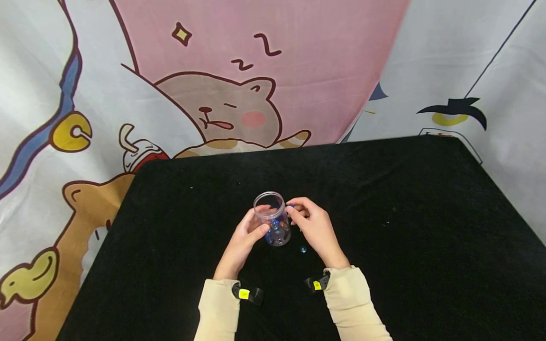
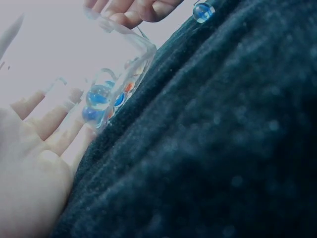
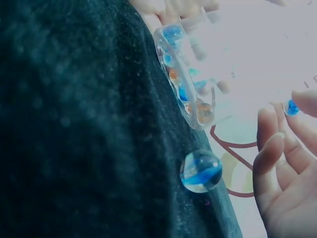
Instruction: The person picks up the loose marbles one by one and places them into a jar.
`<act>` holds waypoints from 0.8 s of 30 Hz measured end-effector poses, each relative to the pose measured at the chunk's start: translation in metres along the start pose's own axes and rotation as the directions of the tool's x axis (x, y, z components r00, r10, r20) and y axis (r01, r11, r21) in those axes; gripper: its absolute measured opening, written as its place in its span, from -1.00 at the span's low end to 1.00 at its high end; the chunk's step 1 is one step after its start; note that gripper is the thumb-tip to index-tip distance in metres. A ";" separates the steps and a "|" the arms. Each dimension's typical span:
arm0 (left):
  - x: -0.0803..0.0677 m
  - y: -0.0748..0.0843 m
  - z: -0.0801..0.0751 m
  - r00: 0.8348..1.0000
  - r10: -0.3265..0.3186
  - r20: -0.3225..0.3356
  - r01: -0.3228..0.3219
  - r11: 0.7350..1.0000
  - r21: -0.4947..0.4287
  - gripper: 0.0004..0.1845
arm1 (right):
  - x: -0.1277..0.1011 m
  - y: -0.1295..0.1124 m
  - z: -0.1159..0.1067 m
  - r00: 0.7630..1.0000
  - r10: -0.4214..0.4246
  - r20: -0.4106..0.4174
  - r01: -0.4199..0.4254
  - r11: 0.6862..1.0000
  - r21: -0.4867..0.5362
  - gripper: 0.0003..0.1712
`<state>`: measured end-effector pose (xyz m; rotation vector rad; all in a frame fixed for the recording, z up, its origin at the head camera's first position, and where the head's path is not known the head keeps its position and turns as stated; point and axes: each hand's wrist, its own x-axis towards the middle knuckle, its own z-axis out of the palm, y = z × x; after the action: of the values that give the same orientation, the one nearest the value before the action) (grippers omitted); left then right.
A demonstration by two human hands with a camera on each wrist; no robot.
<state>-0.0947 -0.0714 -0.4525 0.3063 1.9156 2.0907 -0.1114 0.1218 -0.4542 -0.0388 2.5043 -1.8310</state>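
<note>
Cartoon-printed cloth (image 1: 204, 85), with a sleeping bear on pink, is hanging behind a counter (image 1: 405, 227) covered in black fabric, and both hands are working near its middle.

A clear plastic jar (image 1: 273, 222) is standing upright between the two hands, open at the top, with several glass marbles (image 1: 275, 233), blue and orange, lying in its bottom. The left hand (image 1: 245, 235) is gripping the jar from its own side, fingers curling round the wall and thumb lying across the front; the left wrist view is showing those fingers (image 2: 49, 124) pressing against the clear wall just beside the marbles inside.

The right hand (image 1: 313, 227) is sitting just beside the jar on the other side, fingers bent, and is pinching a small blue marble (image 1: 290, 206) between thumb and fingertip, near the jar's rim. The right wrist view is showing that marble (image 3: 290, 107) held at the fingertips (image 3: 270, 144).

One more marble (image 1: 303, 249), clear with a blue swirl, is lying loose on the black cloth just below the right hand's palm and close to the jar's base; it is showing large in the right wrist view (image 3: 200, 171).

Cream sleeves (image 1: 354, 303) are covering both forearms, each with a black wrist strap (image 1: 247, 293) bearing a yellow tag.
</note>
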 end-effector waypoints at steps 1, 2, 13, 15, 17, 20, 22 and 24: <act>0.000 0.000 0.000 1.000 -0.001 -0.001 0.001 1.000 -0.002 -0.55 | 0.000 0.000 0.001 1.000 -0.004 0.003 0.004 1.000 0.001 -0.70; 0.000 0.000 -0.001 1.000 -0.002 -0.001 0.002 1.000 -0.006 -0.55 | 0.000 0.001 0.001 1.000 -0.008 0.005 0.008 1.000 0.003 -0.71; 0.001 -0.002 -0.002 1.000 -0.002 0.004 0.002 1.000 -0.016 -0.57 | 0.000 0.005 0.001 1.000 -0.009 0.012 0.009 1.000 0.008 -0.70; 0.001 -0.002 -0.002 1.000 -0.003 0.002 0.003 1.000 -0.016 -0.57 | 0.000 0.006 0.001 1.000 -0.007 0.016 0.007 1.000 -0.002 -0.72; 0.001 -0.002 -0.002 1.000 -0.001 0.003 0.001 1.000 -0.016 -0.57 | 0.001 0.006 0.002 1.000 -0.003 0.020 0.003 1.000 -0.015 -0.74; 0.001 -0.002 -0.002 1.000 0.007 0.005 -0.006 1.000 -0.013 -0.56 | 0.001 0.007 0.002 0.999 0.009 0.038 -0.008 0.999 -0.043 -0.77; 0.001 -0.002 -0.002 1.000 0.012 0.006 -0.012 1.000 -0.011 -0.56 | 0.002 0.008 0.002 0.998 0.029 0.059 -0.025 0.998 -0.064 -0.78; 0.000 -0.001 -0.002 1.000 0.016 0.006 -0.016 1.000 -0.010 -0.56 | 0.002 0.008 0.003 0.995 0.057 0.084 -0.049 0.995 -0.088 -0.78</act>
<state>-0.0957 -0.0731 -0.4541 0.3263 1.9046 2.1067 -0.1135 0.1217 -0.4631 -0.0524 2.4989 -1.6641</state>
